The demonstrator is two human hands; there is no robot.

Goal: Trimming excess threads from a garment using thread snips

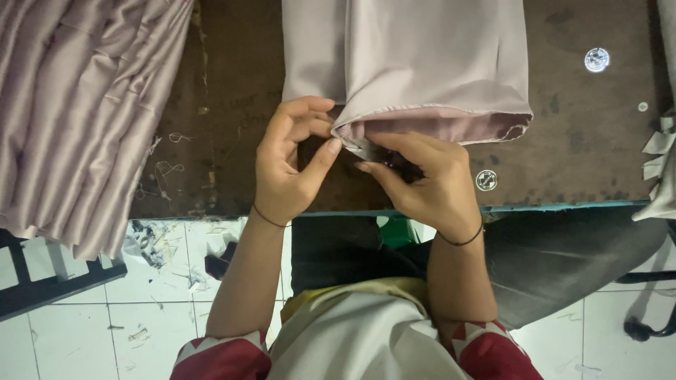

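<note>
The folded mauve fabric panel (pixel 422 63) lies on the dark brown worktable (pixel 584 141), hem toward the person. The left hand (pixel 285 169) pinches the hem corner closed between thumb and forefinger; the right hand (pixel 422 179) grips a small dark tool, probably thread snips, beside it. The cloth appears light, limp and slippery, so it is best held at the stitched hem.

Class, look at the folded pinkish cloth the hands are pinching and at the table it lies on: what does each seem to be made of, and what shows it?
Pinkish cloth: seemingly a smooth, satin-like woven fabric; it has a soft sheen, and the hem edge frays. Table: probably wood or board, dark brown and matt, with a worn, scuffed surface and loose threads lying on it. Left hand and right hand pinch the hem corner.
</note>
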